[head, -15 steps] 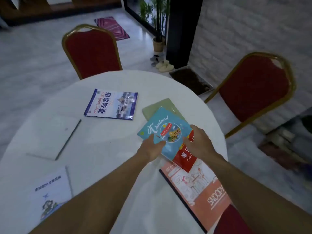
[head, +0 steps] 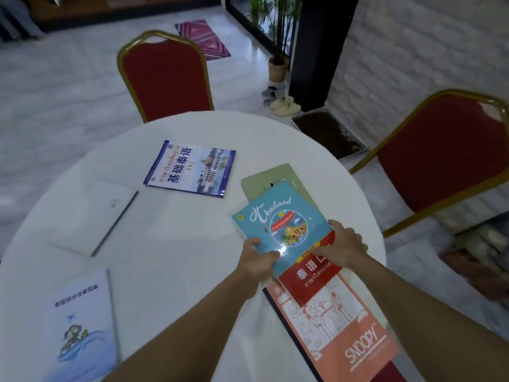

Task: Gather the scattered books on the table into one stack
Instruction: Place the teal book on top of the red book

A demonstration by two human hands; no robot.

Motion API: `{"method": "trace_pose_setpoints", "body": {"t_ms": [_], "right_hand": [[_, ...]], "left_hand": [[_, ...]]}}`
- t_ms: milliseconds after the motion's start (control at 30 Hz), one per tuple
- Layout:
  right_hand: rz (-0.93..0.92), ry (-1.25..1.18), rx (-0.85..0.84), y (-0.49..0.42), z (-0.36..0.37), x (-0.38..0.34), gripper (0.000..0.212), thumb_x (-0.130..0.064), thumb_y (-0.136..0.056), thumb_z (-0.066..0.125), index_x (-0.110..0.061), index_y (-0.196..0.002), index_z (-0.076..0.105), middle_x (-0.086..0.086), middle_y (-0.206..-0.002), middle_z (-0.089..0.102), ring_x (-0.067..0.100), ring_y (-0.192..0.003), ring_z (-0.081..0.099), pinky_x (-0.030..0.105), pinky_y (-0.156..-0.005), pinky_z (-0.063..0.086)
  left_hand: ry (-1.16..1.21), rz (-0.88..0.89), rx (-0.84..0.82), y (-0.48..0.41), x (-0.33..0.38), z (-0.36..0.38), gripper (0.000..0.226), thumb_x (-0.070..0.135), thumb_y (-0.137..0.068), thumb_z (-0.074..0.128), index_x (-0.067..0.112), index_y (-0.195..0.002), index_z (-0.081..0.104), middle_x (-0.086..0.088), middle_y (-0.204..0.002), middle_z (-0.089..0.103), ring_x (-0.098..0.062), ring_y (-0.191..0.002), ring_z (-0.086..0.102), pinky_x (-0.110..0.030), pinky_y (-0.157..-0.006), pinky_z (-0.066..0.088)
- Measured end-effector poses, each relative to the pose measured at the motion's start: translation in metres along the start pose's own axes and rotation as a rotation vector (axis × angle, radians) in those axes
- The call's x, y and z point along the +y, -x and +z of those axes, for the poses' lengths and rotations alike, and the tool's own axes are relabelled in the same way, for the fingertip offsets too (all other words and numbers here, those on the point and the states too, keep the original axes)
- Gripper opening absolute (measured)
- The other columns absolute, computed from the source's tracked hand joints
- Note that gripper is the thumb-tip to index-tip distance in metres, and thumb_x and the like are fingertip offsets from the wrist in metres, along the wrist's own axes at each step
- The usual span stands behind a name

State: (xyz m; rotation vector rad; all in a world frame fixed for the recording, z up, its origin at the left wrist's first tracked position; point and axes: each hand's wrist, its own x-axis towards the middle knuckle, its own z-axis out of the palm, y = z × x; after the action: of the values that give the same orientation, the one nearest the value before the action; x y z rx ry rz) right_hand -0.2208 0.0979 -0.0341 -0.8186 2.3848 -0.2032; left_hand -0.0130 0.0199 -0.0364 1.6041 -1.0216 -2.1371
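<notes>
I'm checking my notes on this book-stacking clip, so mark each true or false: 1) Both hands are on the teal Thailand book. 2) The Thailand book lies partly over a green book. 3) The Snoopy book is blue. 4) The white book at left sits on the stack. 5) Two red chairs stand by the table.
1) True: the left hand and right hand grip the Thailand book.
2) True: the green book shows beneath it.
3) False: the Snoopy book is orange.
4) False: the white book lies alone on the table.
5) True: far chair, right chair.
</notes>
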Motion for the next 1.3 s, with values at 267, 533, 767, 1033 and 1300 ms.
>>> {"method": "trace_pose_setpoints", "body": {"t_ms": [267,533,767,1033,1300], "right_hand": [[-0.012,-0.408,-0.257,0.042,0.019,-0.008,0.056,-0.016,-0.073,0.086,-0.022,-0.114,0.048,0.005,-0.106,0.072,0.021,-0.089,0.075,0.043,-0.080,0.064],[-0.135,-0.446,-0.437,0.101,0.086,-0.043,0.063,-0.020,-0.077,0.087,-0.022,-0.118,0.040,-0.002,-0.111,0.065,0.010,-0.093,0.069,0.024,-0.067,0.058],[-0.221,-0.278,-0.440,0.140,0.133,-0.066,0.070,-0.027,-0.070,0.090,-0.024,-0.121,0.043,-0.011,-0.111,0.062,0.006,-0.097,0.064,0.018,-0.071,0.051],[-0.244,-0.063,-0.399,0.162,0.152,-0.078,0.078,-0.037,-0.063,0.091,-0.039,-0.122,0.040,-0.006,-0.121,0.059,0.008,-0.098,0.065,0.026,-0.079,0.059],[-0.311,0.155,-0.346,0.173,0.162,-0.096,0.127,-0.042,-0.079,0.085,-0.032,-0.161,-0.012,0.010,-0.152,0.020,0.021,-0.131,0.050,0.032,-0.098,0.058]], "left_hand": [[-0.490,0.243,0.189,0.007,0.001,-0.041,0.056,-0.012,-0.079,0.056,0.018,-0.124,0.039,-0.015,-0.122,0.054,-0.028,-0.105,0.061,-0.039,-0.072,0.060],[-0.636,0.443,0.175,0.047,-0.012,-0.128,0.068,0.029,-0.072,0.086,0.030,-0.123,0.042,0.020,-0.102,0.062,0.003,-0.086,0.066,-0.026,-0.069,0.058],[-0.817,0.408,0.090,0.073,-0.024,-0.184,0.051,0.044,-0.071,0.080,0.026,-0.108,0.050,0.003,-0.103,0.069,-0.016,-0.086,0.072,-0.040,-0.074,0.063],[-1.157,0.217,0.096,0.069,-0.034,-0.226,0.083,0.019,-0.073,0.074,0.019,-0.142,0.028,-0.007,-0.119,0.051,-0.025,-0.112,0.057,-0.039,-0.088,0.056],[-1.349,0.221,0.057,0.063,-0.039,-0.232,0.105,0.032,-0.078,0.077,0.018,-0.156,0.008,-0.005,-0.151,0.025,-0.022,-0.135,0.035,-0.035,-0.099,0.052]]}}
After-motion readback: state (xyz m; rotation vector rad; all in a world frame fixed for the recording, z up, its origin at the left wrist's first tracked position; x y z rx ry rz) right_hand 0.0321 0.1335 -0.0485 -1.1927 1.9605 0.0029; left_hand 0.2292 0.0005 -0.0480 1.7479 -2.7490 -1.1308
